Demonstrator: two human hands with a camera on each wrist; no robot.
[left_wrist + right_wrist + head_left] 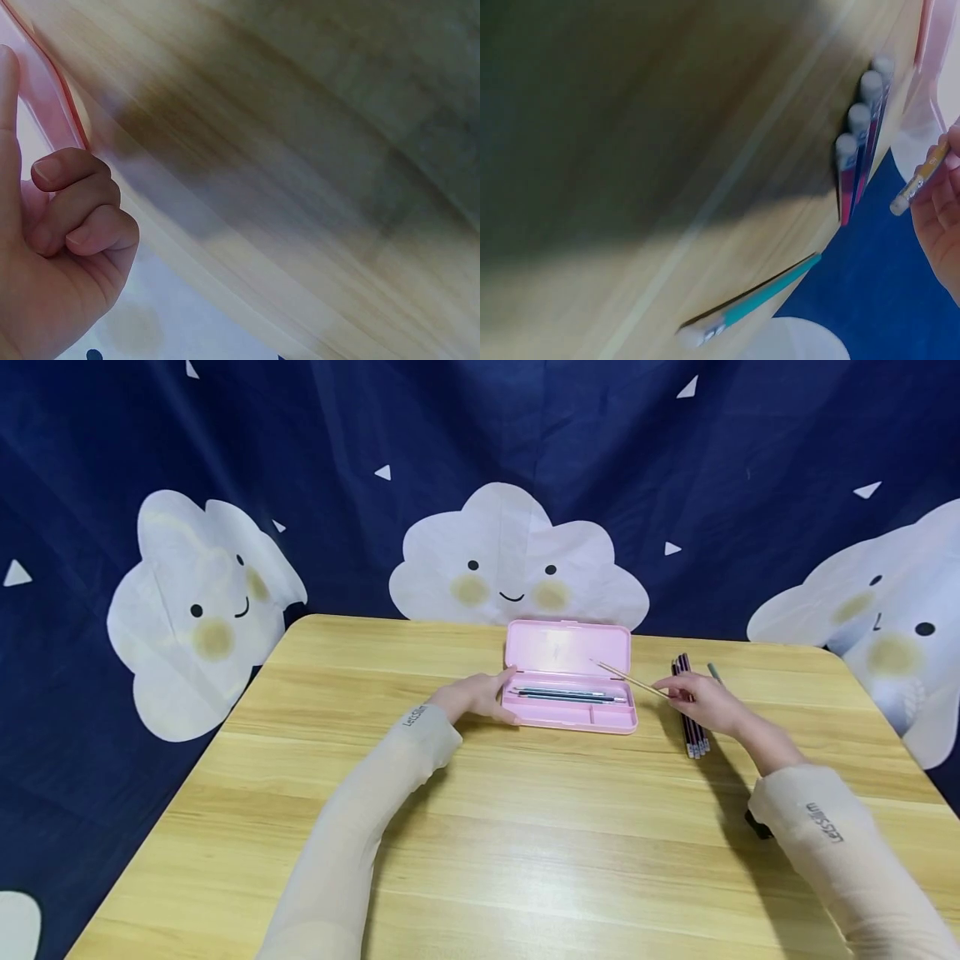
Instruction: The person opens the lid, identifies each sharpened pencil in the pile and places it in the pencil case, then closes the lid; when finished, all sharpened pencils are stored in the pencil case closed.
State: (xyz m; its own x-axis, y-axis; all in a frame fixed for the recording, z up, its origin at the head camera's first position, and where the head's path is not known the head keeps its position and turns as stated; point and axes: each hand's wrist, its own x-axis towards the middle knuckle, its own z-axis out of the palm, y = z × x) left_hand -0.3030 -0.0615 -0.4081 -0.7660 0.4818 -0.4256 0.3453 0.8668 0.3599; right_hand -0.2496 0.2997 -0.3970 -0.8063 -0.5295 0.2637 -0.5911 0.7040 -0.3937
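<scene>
A pink pencil case (570, 722) lies with its lid (555, 643) raised. Inside its long compartment are a few dark green pencils (566, 695). My left hand (477, 695) holds the case by its left end, thumb and a finger at the two corners; in the left wrist view its other fingers (75, 195) are curled. To the right of the case, my right hand (703, 700) pinches a yellow pencil (633, 680) near its eraser end, the tip slanting up left over the case. Beneath that hand lies a row of several dark striped pencils (693, 727).
A teal pencil (769, 291) with a white eraser lies alone on the wooden table (525, 843), right of the row. A small black object (757, 825) shows beside the right sleeve. Behind the table hangs a dark blue cloth (337, 427) with clouds.
</scene>
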